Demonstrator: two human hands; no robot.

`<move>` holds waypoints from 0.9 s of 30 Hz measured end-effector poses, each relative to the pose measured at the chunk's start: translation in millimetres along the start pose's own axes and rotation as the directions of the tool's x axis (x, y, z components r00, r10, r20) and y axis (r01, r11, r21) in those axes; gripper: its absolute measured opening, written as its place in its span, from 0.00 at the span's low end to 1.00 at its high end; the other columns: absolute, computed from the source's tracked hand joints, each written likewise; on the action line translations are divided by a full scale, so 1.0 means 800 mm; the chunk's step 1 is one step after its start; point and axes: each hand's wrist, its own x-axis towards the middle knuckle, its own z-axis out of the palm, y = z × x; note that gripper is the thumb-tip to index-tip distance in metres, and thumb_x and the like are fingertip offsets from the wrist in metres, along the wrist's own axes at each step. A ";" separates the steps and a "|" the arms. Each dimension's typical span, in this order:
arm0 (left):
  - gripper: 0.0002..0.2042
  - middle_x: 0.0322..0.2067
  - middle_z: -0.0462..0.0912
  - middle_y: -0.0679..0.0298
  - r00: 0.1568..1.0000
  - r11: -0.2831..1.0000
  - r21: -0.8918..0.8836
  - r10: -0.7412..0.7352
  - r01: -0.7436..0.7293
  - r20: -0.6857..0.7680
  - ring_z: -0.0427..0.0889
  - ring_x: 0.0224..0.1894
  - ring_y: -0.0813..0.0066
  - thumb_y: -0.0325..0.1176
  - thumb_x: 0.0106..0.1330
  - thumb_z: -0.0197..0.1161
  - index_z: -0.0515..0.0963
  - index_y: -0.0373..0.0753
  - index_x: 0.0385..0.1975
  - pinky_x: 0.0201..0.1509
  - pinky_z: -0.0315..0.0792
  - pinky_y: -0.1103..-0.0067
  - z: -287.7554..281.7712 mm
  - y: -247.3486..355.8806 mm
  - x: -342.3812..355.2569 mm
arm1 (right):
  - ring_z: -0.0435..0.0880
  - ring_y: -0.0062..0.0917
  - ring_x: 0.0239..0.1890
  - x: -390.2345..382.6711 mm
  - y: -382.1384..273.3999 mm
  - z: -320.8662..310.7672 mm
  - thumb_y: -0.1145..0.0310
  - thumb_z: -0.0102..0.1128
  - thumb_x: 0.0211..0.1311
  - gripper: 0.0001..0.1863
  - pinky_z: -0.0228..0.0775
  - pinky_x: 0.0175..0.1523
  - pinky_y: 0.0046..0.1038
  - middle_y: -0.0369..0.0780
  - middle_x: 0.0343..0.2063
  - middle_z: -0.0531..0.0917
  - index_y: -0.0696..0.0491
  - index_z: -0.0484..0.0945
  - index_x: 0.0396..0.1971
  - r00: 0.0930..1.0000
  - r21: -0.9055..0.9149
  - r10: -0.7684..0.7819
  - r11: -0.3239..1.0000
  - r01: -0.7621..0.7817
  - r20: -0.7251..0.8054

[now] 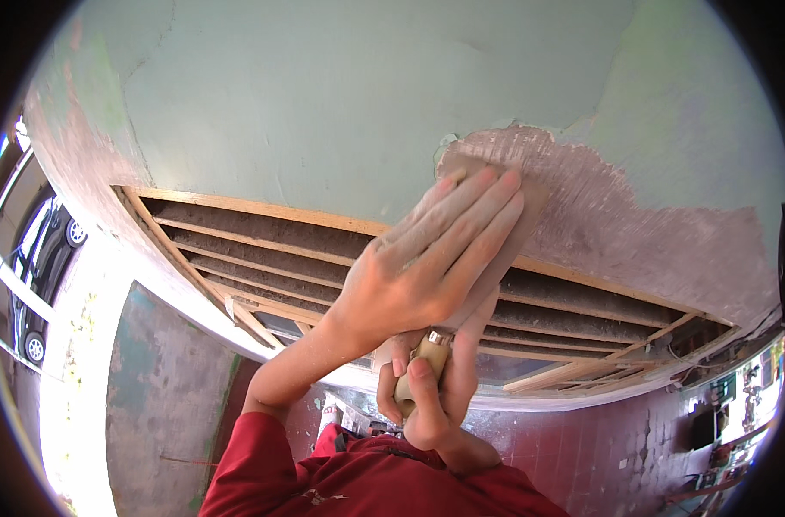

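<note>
My left hand [414,263] lies with its fingers stretched out flat on a wide grey scraper blade [534,207], its fingertips near the blade's upper edge. The blade is against a pinkish-grey patch [634,228] where the wall's pale green paint [340,95] is gone. My right hand [435,405] grips the scraper's tan handle [433,351], which has a shiny metal collar, below my left hand. Part of the blade is hidden under my fingers.
A wooden slatted vent [246,224] spans the wall below the green paint. A grey weathered panel [164,405] stands at the lower left. A dark car [43,267] shows at the far left. The red tiled floor [582,439] and cluttered objects [737,414] appear at lower right.
</note>
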 end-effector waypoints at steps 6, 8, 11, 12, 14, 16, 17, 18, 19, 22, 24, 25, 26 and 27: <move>0.23 0.54 0.85 0.55 0.999 0.999 0.019 0.045 -0.045 -0.003 0.84 0.58 0.58 0.22 0.52 0.67 0.82 0.32 0.51 0.63 0.80 0.64 0.002 -0.005 0.003 | 0.62 0.16 0.14 0.005 0.009 -0.010 0.77 0.39 0.69 0.46 0.58 0.11 0.17 0.48 0.36 0.72 0.50 0.21 0.77 1.000 0.015 0.008 1.000 -0.008 -0.013; 0.23 0.54 0.85 0.56 0.999 1.000 -0.011 0.013 -0.014 -0.040 0.84 0.59 0.58 0.22 0.52 0.67 0.82 0.32 0.52 0.64 0.80 0.64 0.001 -0.005 0.010 | 0.60 0.15 0.13 0.008 0.004 -0.009 0.76 0.40 0.71 0.45 0.58 0.11 0.16 0.47 0.36 0.72 0.52 0.21 0.77 1.000 0.026 0.010 1.000 -0.010 0.011; 0.23 0.56 0.84 0.57 0.999 1.000 -0.001 0.025 -0.025 0.035 0.83 0.60 0.59 0.23 0.53 0.67 0.82 0.33 0.53 0.64 0.80 0.64 0.005 0.000 -0.014 | 0.61 0.16 0.11 -0.003 0.013 -0.006 0.75 0.40 0.72 0.44 0.58 0.12 0.17 0.47 0.35 0.72 0.52 0.22 0.77 0.999 0.028 -0.036 0.999 0.036 -0.011; 0.24 0.56 0.84 0.57 0.998 1.000 0.002 0.031 -0.031 0.063 0.82 0.60 0.59 0.24 0.52 0.67 0.82 0.33 0.53 0.64 0.80 0.64 0.006 0.001 -0.018 | 0.62 0.16 0.11 -0.008 0.017 -0.008 0.75 0.40 0.73 0.43 0.58 0.12 0.17 0.47 0.35 0.73 0.53 0.24 0.76 0.999 0.036 -0.026 0.999 0.027 -0.023; 0.24 0.56 0.84 0.57 0.998 0.998 0.032 0.059 -0.060 0.027 0.83 0.60 0.60 0.24 0.52 0.68 0.82 0.33 0.53 0.64 0.80 0.64 0.004 -0.003 -0.005 | 0.71 0.17 0.14 -0.009 0.010 -0.010 0.79 0.39 0.72 0.38 0.59 0.14 0.17 0.46 0.35 0.74 0.62 0.32 0.75 0.999 0.072 -0.004 0.997 0.006 -0.033; 0.24 0.56 0.84 0.57 0.998 0.997 0.041 0.058 -0.059 0.021 0.83 0.60 0.61 0.24 0.52 0.68 0.82 0.34 0.54 0.64 0.80 0.64 0.000 -0.005 0.004 | 0.70 0.17 0.13 0.005 0.004 -0.005 0.79 0.39 0.72 0.39 0.58 0.14 0.16 0.46 0.35 0.74 0.61 0.31 0.76 0.999 0.074 -0.023 0.997 0.025 -0.034; 0.24 0.56 0.84 0.57 0.998 0.998 0.035 0.053 -0.054 0.021 0.83 0.60 0.61 0.24 0.52 0.68 0.82 0.34 0.54 0.64 0.80 0.64 -0.002 -0.006 0.008 | 0.70 0.17 0.13 0.009 0.001 -0.003 0.79 0.39 0.72 0.39 0.58 0.14 0.16 0.46 0.35 0.74 0.61 0.31 0.76 0.999 0.092 -0.027 0.995 0.029 -0.021; 0.24 0.56 0.84 0.58 0.998 0.998 0.028 0.060 -0.060 0.013 0.83 0.60 0.62 0.24 0.52 0.67 0.82 0.34 0.54 0.63 0.80 0.64 -0.001 -0.006 0.013 | 0.70 0.16 0.13 0.013 -0.001 -0.004 0.79 0.39 0.72 0.39 0.58 0.14 0.16 0.46 0.35 0.74 0.61 0.31 0.76 0.999 0.107 -0.046 0.993 0.046 -0.009; 0.23 0.55 0.84 0.58 1.000 0.999 -0.036 0.003 -0.003 0.001 0.83 0.59 0.62 0.23 0.53 0.67 0.82 0.34 0.53 0.63 0.81 0.65 0.001 -0.003 0.008 | 0.69 0.16 0.13 0.010 0.005 -0.004 0.79 0.39 0.71 0.39 0.58 0.14 0.16 0.47 0.35 0.74 0.61 0.30 0.76 0.993 0.095 -0.119 0.988 0.118 0.007; 0.23 0.55 0.84 0.58 0.999 1.000 -0.002 0.020 -0.020 0.035 0.84 0.58 0.61 0.23 0.53 0.67 0.82 0.35 0.53 0.63 0.81 0.65 0.007 0.003 -0.011 | 0.69 0.16 0.12 -0.005 0.016 -0.012 0.79 0.40 0.71 0.40 0.58 0.14 0.16 0.47 0.35 0.74 0.61 0.31 0.76 0.997 0.041 -0.068 0.997 0.069 -0.035; 0.22 0.55 0.85 0.59 0.999 0.999 0.025 0.033 -0.033 -0.011 0.84 0.58 0.61 0.23 0.54 0.68 0.82 0.35 0.53 0.63 0.81 0.65 0.009 -0.002 0.001 | 0.68 0.16 0.12 -0.001 0.015 -0.016 0.80 0.40 0.71 0.39 0.58 0.14 0.16 0.46 0.36 0.74 0.62 0.31 0.76 0.996 0.034 -0.082 0.996 0.083 -0.018; 0.22 0.55 0.85 0.59 0.999 0.999 0.041 0.029 -0.027 -0.026 0.84 0.58 0.61 0.24 0.54 0.68 0.82 0.35 0.53 0.63 0.81 0.65 0.007 -0.004 0.004 | 0.68 0.16 0.12 0.010 0.011 -0.015 0.80 0.39 0.70 0.39 0.58 0.14 0.16 0.47 0.36 0.74 0.62 0.31 0.76 0.995 0.042 -0.095 0.995 0.094 0.011; 0.22 0.56 0.83 0.58 0.999 0.998 0.048 0.036 -0.035 -0.023 0.83 0.59 0.61 0.24 0.54 0.67 0.81 0.33 0.53 0.63 0.80 0.66 0.005 -0.006 0.004 | 0.68 0.16 0.12 0.015 0.006 -0.014 0.80 0.39 0.70 0.39 0.58 0.14 0.16 0.47 0.37 0.74 0.62 0.31 0.76 0.993 0.051 -0.107 0.993 0.105 0.039; 0.23 0.57 0.82 0.56 0.998 0.997 0.048 0.057 -0.056 -0.029 0.82 0.60 0.61 0.25 0.55 0.66 0.80 0.31 0.53 0.64 0.80 0.66 0.008 -0.009 0.006 | 0.65 0.16 0.12 0.014 0.002 -0.014 0.77 0.39 0.72 0.43 0.59 0.12 0.17 0.47 0.35 0.73 0.54 0.24 0.76 0.997 -0.001 -0.070 0.998 0.070 0.034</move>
